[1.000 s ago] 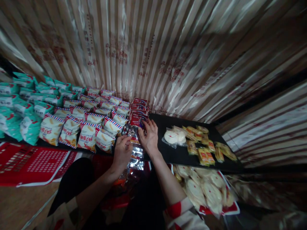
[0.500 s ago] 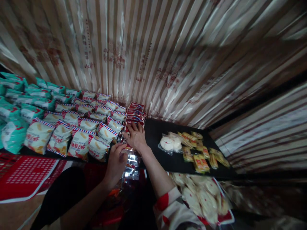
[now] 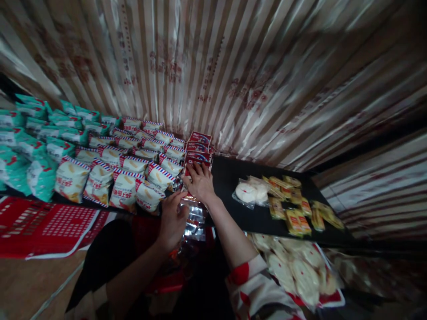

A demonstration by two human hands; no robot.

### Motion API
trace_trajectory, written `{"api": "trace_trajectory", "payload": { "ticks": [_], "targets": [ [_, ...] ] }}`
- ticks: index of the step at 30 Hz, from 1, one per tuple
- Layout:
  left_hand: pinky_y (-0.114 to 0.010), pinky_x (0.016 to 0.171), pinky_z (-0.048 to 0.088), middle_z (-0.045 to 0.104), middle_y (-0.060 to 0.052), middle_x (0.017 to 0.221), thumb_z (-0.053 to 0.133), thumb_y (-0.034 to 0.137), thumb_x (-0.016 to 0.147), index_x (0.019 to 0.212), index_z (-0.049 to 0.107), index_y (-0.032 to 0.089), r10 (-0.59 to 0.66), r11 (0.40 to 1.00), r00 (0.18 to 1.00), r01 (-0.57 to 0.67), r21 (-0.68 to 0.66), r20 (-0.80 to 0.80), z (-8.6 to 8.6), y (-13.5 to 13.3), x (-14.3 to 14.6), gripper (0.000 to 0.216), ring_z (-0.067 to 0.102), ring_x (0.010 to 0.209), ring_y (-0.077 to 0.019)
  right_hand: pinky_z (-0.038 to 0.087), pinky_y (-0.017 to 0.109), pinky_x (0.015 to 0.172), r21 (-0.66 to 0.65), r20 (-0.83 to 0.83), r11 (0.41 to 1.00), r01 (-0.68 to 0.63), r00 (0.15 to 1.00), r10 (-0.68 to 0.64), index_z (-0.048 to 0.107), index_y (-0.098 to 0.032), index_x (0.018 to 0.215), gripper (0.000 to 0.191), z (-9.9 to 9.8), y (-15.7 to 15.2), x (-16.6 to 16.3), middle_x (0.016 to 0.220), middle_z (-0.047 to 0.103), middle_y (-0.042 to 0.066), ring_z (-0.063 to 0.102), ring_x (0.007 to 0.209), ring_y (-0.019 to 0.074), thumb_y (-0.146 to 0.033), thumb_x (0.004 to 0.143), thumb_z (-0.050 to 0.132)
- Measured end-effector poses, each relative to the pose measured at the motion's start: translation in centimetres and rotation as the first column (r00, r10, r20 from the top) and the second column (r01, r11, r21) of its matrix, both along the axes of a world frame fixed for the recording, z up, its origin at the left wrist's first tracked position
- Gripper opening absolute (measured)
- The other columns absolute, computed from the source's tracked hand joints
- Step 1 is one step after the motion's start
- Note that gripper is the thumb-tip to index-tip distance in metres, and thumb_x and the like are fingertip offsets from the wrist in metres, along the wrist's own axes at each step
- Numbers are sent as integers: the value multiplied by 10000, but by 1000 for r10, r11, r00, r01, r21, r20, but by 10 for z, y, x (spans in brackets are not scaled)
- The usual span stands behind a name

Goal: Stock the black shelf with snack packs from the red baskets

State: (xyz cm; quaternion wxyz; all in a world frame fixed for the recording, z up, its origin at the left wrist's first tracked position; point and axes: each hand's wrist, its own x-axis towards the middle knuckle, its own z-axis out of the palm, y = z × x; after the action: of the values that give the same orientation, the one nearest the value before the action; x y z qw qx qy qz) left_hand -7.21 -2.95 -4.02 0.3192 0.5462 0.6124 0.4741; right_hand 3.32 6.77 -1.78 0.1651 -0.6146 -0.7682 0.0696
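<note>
At shelf (image 3: 233, 211) edge, pressing red packets (image 3: 199, 147), stacked straight back, with flat open right hand (image 3: 200, 183), pinching foil strip (image 3: 196, 220) in left hand (image 3: 173, 215).

single head view, forward and down, close over shelf (image 3: 233, 213)

The right arm wears a white sleeve (image 3: 258, 291) with big red spots, low in the frame, just right of the middle. The left sleeve (image 3: 83, 306), at the bottom left, is pale with a bit of red. Black clothing (image 3: 103, 253) shows beside it. The left hand (image 3: 173, 218) and the right hand (image 3: 200, 182) are bare.
</note>
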Motion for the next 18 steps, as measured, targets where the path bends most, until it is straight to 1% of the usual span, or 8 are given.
{"api": "trace_trajectory", "payload": {
  "ticks": [2, 4, 8, 12, 16, 18],
  "targets": [
    [-451, 952, 404, 609, -78, 1100, 507, 155, 731, 1064, 625, 184, 2, 1000, 998, 0, 29, -63, 1, -1, -2, 354, 522, 1050, -244, 212, 499, 1038, -3, -2, 1000, 7, 1000, -7, 462, -255, 1316, 531, 0, 0, 0, 1430, 379, 72, 222, 1333, 329, -523, 859, 444],
    [-455, 954, 404, 618, -74, 1082, 525, 160, 731, 1068, 626, 192, 8, 999, 997, -5, 47, -73, 0, -2, -4, 353, 535, 1030, -242, 215, 495, 1037, -15, -1, 1000, 10, 1000, -10, 462, -253, 1316, 530, 2, 0, -1, 1432, 376, 74, 222, 1333, 329, -524, 862, 436],
    [-427, 888, 467, 610, -68, 1088, 535, 206, 768, 1090, 621, 217, -12, 1000, 1000, 12, 19, 14, -5, -5, -8, 333, 566, 998, -234, 205, 484, 1044, -41, 25, 999, 14, 1000, -13, 450, -250, 1322, 544, 5, -2, -2, 1440, 361, 73, 199, 1344, 320, -540, 863, 423],
    [-412, 903, 465, 614, -59, 1086, 527, 220, 781, 1100, 613, 213, -23, 999, 998, 22, 23, 54, -10, -7, -9, 330, 565, 1027, -223, 180, 467, 1060, -46, 51, 999, 20, 999, -18, 432, -253, 1332, 546, 5, -4, -1, 1450, 342, 68, 178, 1353, 305, -542, 869, 410],
    [-375, 877, 479, 619, -63, 1106, 521, 238, 788, 1125, 595, 217, -20, 999, 996, 17, 35, 87, -8, -9, -11, 345, 570, 1036, -216, 184, 463, 1062, -74, 43, 997, 7, 999, -3, 416, -267, 1343, 543, 5, -2, 3, 1457, 333, 59, 189, 1350, 300, -542, 875, 398],
    [-366, 861, 485, 619, -73, 1115, 506, 257, 802, 1152, 576, 212, -2, 1000, 992, 0, 17, 122, -6, -10, -13, 359, 581, 1029, -218, 179, 469, 1063, -93, 36, 996, 1, 999, 3, 407, -284, 1347, 534, 7, 0, 4, 1459, 332, 50, 196, 1351, 293, -544, 882, 382]
  ]
}}
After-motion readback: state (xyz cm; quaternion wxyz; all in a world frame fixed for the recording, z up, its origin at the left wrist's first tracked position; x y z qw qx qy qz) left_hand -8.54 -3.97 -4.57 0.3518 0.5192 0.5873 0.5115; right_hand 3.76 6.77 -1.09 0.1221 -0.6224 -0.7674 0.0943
